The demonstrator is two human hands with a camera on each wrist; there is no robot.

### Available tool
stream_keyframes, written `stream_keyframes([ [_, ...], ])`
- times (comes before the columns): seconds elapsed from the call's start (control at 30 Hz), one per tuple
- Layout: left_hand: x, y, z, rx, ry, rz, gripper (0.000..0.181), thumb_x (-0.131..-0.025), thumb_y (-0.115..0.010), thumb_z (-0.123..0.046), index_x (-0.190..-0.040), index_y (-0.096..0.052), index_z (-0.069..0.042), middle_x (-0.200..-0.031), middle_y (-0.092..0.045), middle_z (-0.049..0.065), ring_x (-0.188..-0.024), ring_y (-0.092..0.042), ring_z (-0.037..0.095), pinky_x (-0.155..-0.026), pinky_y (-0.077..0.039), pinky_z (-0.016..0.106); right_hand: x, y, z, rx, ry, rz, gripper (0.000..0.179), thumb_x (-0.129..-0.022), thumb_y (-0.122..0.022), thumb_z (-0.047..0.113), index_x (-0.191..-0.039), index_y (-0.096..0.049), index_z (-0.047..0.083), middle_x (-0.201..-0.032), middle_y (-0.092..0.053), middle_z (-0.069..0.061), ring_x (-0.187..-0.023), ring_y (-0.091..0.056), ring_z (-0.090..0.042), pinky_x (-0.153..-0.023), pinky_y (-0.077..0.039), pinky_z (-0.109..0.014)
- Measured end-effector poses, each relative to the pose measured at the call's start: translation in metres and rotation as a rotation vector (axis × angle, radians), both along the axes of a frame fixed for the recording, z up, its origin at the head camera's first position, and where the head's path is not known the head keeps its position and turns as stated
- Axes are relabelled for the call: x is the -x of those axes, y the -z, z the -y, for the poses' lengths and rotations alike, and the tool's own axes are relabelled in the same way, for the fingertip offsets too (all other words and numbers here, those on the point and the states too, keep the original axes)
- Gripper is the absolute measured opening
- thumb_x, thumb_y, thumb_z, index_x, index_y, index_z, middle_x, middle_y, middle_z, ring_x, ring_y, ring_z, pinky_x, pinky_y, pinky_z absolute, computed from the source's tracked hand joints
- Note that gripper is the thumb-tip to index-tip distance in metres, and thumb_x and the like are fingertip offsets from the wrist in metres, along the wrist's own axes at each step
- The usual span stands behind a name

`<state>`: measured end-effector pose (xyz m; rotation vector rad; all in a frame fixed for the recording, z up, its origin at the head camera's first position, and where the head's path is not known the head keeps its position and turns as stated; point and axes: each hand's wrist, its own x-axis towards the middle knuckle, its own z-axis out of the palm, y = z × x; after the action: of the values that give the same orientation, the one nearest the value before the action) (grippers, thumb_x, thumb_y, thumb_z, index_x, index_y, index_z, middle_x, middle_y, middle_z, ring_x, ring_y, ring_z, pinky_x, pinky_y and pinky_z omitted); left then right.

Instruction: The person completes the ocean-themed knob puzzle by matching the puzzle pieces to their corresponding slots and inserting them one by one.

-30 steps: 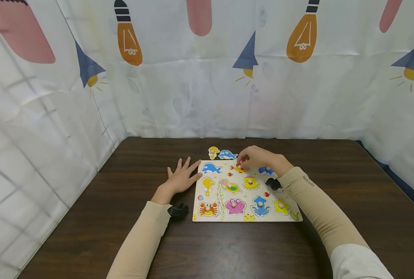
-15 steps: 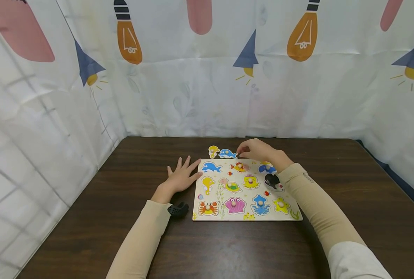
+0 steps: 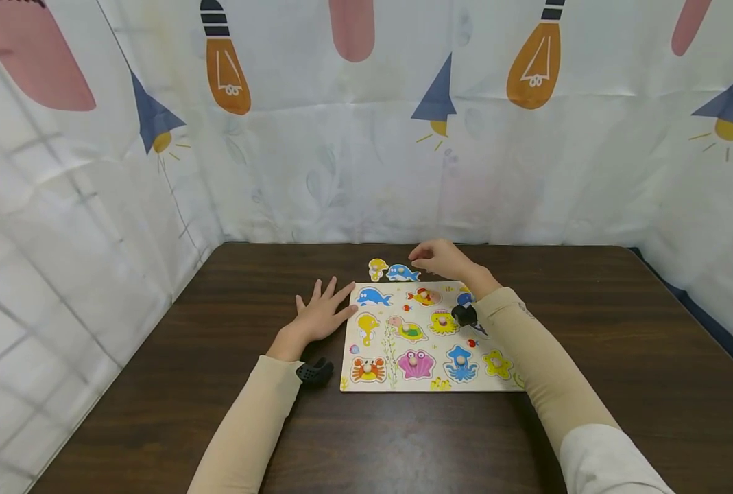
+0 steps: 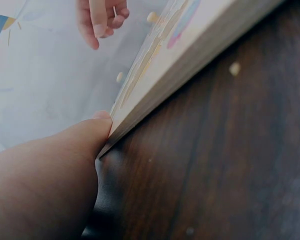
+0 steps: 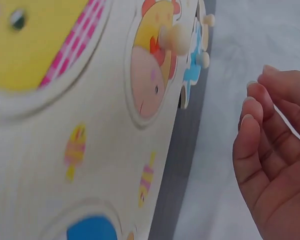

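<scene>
A wooden knobbed puzzle board (image 3: pixel 403 385) with sea-animal pieces lies on the table. My left hand (image 3: pixel 319 319) has its fingers spread flat, with the thumb and index fingertips at the board's left edge. Over the back of the table, my right hand (image 3: pixel 443 259) holds nothing, its fingers loosely bent. Close to its fingertips lies a blue whale piece (image 3: pixel 402 273), beside a yellow seahorse piece (image 3: pixel 376 267). The red and yellow fish piece (image 5: pixel 152 55) sits in its slot, its knob showing. The printed whale (image 3: pixel 372 296) and seahorse (image 3: pixel 367 328) slots have no knobs.
The dark wooden table (image 3: pixel 267 439) reaches back to a white curtain (image 3: pixel 341 171) with printed lamps. A black band (image 3: pixel 315 372) sits at the left wrist. The right forearm (image 3: pixel 551 357) covers the board's right side.
My right hand has let go of the fish piece and moved off the board, back and then left toward the whale piece. The left hand has stayed in place.
</scene>
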<state>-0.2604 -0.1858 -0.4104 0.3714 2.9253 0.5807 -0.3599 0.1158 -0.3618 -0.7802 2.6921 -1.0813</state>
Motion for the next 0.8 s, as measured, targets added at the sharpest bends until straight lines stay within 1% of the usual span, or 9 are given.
stream_keyframes([
  [0.13,0.0,0.0,0.0,-0.001,0.001,0.004,0.068,-0.108,-0.044,-0.053,-0.166,-0.023,-0.025,-0.17,-0.005,0.019,-0.153,0.007,0.047,-0.109,0.008,0.08,0.006,0.004,0.009,0.028,0.037,0.075,0.031,-0.103,-0.064,0.015,-0.127,-0.069,-0.004,-0.112,-0.071,-0.016,-0.088,-0.066,-0.03,-0.08,-0.057,-0.038],
  [0.23,0.0,0.0,0.0,-0.001,0.001,0.004,0.068,-0.108,-0.044,-0.053,-0.166,-0.023,-0.025,-0.17,-0.005,0.018,-0.153,0.007,0.047,-0.109,0.008,0.079,0.01,0.007,0.016,0.03,0.063,0.112,0.029,-0.104,-0.063,0.014,-0.126,-0.07,-0.003,-0.111,-0.071,-0.016,-0.085,-0.066,-0.027,-0.079,-0.057,-0.037],
  [0.3,0.0,-0.001,0.0,0.0,-0.001,0.004,0.068,-0.108,-0.044,-0.053,-0.166,-0.023,-0.026,-0.171,-0.005,0.018,-0.153,0.007,0.047,-0.109,0.008,0.079,0.012,0.009,0.02,0.019,0.074,0.125,0.026,-0.104,-0.062,0.013,-0.124,-0.071,-0.002,-0.109,-0.071,-0.015,-0.083,-0.065,-0.024,-0.079,-0.056,-0.035],
  [0.37,0.0,-0.002,-0.001,0.002,-0.001,0.002,0.068,-0.108,-0.044,-0.053,-0.166,-0.023,-0.026,-0.171,-0.004,0.017,-0.153,0.007,0.046,-0.109,0.008,0.079,0.014,0.011,0.024,0.002,0.074,0.128,0.024,-0.104,-0.06,0.009,-0.122,-0.072,-0.002,-0.1,-0.071,-0.014,-0.079,-0.063,-0.021,-0.077,-0.055,-0.033],
  [0.57,0.001,-0.001,-0.001,0.001,-0.003,-0.002,0.068,-0.107,-0.044,-0.053,-0.166,-0.023,-0.025,-0.17,-0.005,0.018,-0.153,0.007,0.047,-0.109,0.007,0.08,0.013,0.014,0.034,-0.04,0.097,0.145,0.021,-0.104,-0.059,0.006,-0.118,-0.073,-0.001,-0.084,-0.064,-0.008,-0.067,-0.054,-0.016,-0.067,-0.047,-0.027],
  [0.7,0.001,0.001,-0.001,0.001,-0.005,-0.004,0.068,-0.107,-0.044,-0.054,-0.166,-0.023,-0.026,-0.17,-0.005,0.018,-0.153,0.007,0.047,-0.109,0.007,0.08,0.014,0.016,0.037,-0.054,0.122,0.174,0.02,-0.104,-0.059,0.006,-0.118,-0.072,-0.001,-0.084,-0.063,-0.007,-0.066,-0.052,-0.015,-0.065,-0.045,-0.027],
  [0.8,0.001,0.0,-0.001,0.003,-0.006,-0.004,0.068,-0.107,-0.044,-0.054,-0.166,-0.023,-0.026,-0.171,-0.005,0.017,-0.153,0.007,0.046,-0.109,0.007,0.079,0.015,0.017,0.039,-0.07,0.134,0.177,0.019,-0.104,-0.061,0.006,-0.117,-0.072,-0.001,-0.088,-0.063,-0.008,-0.067,-0.053,-0.015,-0.066,-0.047,-0.027],
])
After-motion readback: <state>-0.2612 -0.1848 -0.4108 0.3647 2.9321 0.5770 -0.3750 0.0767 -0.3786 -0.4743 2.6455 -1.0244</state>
